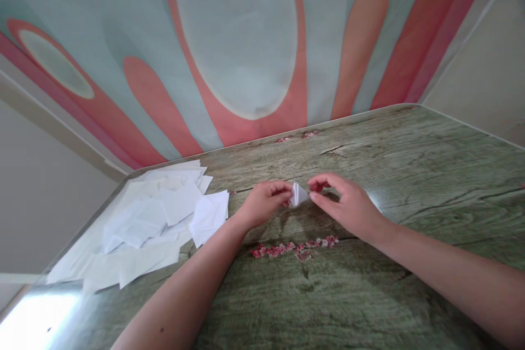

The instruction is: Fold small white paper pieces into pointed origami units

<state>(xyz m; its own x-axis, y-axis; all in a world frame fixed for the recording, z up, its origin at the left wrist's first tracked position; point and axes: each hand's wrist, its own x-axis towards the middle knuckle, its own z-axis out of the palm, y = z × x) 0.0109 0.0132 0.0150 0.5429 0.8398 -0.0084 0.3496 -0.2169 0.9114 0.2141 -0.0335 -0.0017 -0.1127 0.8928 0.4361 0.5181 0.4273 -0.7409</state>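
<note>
In the head view, the left hand (266, 199) pinches a small, pointed, folded white paper piece (299, 195) over the green-brown wood-grain counter (410, 175). At its three o'clock, the right hand (348, 202) has parted fingertips, contact unclear; a spread white paper-sheet pile (143, 219) lies toward nine o'clock.

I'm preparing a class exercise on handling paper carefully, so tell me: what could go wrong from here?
1. The small folded paper is pinched at one side by the left hand, with the right hand open beside it; it might slip or unfold.
2. The left forearm lies close to a square white sheet and could drag it.
3. The uneven paper pile could slide if bumped.
</note>
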